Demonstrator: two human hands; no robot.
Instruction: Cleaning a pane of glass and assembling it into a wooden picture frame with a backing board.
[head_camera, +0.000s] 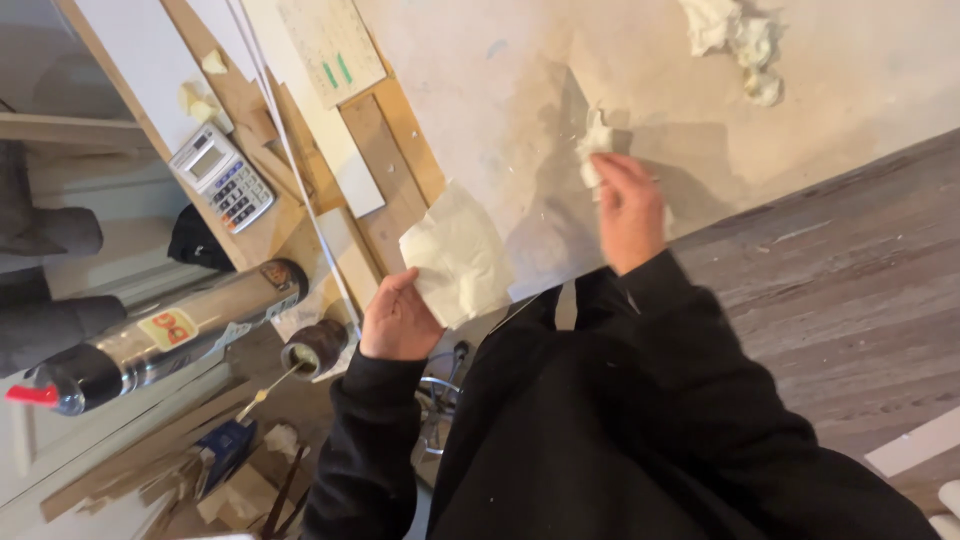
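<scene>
On the pale board:
Right hand (627, 205): closed around a crumpled wad (594, 148), pressed down for rubbing.
Left hand (397, 318): a flat paper sheet (456, 255) is pinched, kept ready.

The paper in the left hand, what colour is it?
Cream white paper, held by the left hand; the head view shows it.

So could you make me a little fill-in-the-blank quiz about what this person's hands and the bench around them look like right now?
1. The left hand holds a flat cream sheet of ____.
2. The right hand presses a crumpled white wad onto the pale stained ____.
3. On the wooden boards lies a grey pocket ____ with dark keys.
4. The big silver sealant cartridge has a ____ nozzle.

Missing words: paper; tabletop; calculator; red
</scene>
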